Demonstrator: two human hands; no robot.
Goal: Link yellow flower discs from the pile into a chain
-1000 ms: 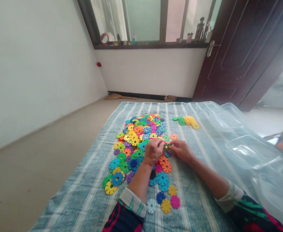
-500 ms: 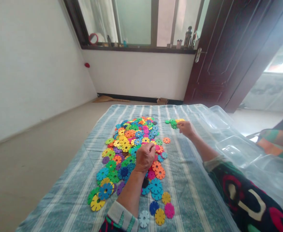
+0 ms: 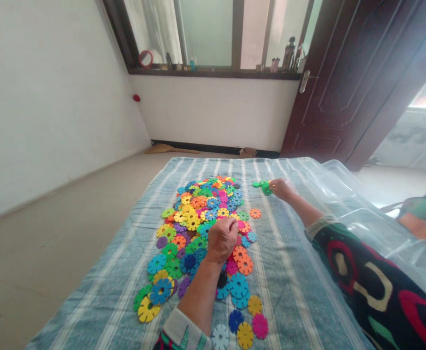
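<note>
Observed the left hand (image 3: 223,238) over the right side of the spread pile of coloured notched discs (image 3: 191,221), with fingers curled inward; unable to tell of any disc inside. Found the right hand (image 3: 282,188) at the right end of a small group of green discs (image 3: 265,188), apart from the pile, with fingertips drawn together; unable to confirm a pinch. Noted clear plastic boxes (image 3: 338,182) along the right side of the striped cloth (image 3: 118,291).

Dark sleeves (image 3: 371,294), boldly patterned pink, green, cream; pale cuffs (image 3: 188,326), green-marked.
</note>
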